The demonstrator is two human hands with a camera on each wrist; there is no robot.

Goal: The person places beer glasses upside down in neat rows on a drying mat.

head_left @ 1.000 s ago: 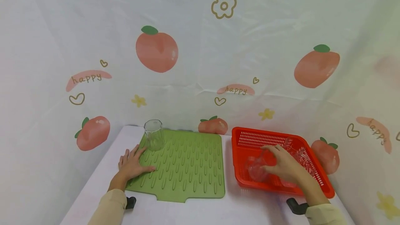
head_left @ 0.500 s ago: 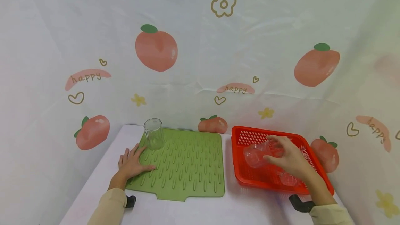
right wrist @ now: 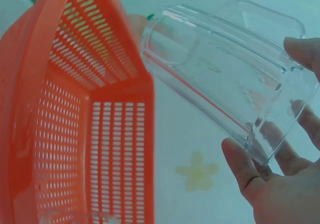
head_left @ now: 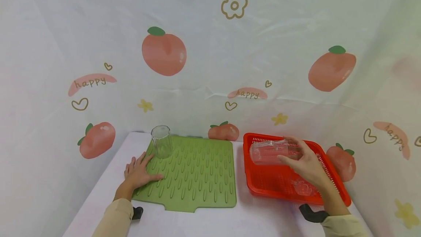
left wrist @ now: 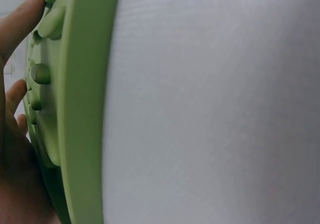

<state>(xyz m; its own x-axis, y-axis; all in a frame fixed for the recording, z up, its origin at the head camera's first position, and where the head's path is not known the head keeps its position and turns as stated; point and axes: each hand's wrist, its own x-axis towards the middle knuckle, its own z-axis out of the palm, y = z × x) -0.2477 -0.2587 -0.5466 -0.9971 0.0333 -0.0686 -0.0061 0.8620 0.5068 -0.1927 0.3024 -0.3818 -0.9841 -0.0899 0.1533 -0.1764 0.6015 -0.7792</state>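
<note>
My right hand [head_left: 304,164] grips a clear glass [head_left: 268,151] lying on its side, lifted above the red slotted basket [head_left: 263,187]. In the right wrist view the clear glass [right wrist: 225,92] is held by fingertips [right wrist: 242,166] at its base, beside the basket wall [right wrist: 65,114]. Another clear glass [head_left: 302,187] lies in the basket. My left hand [head_left: 139,173] rests flat on the left edge of the green ribbed mat [head_left: 197,173]; the left wrist view shows the mat's edge [left wrist: 75,104]. An upright clear glass [head_left: 161,142] stands on the mat's far left corner.
The white table [head_left: 108,178] is backed by a pale curtain printed with peaches [head_left: 163,51]. A black clamp [head_left: 137,212] sits at the front near my left sleeve, another black clamp [head_left: 309,214] near my right wrist.
My right hand has lifted a glass out of the basket bottom, raising it toward the basket's far side and turning it sideways. The left hand has stayed put.
</note>
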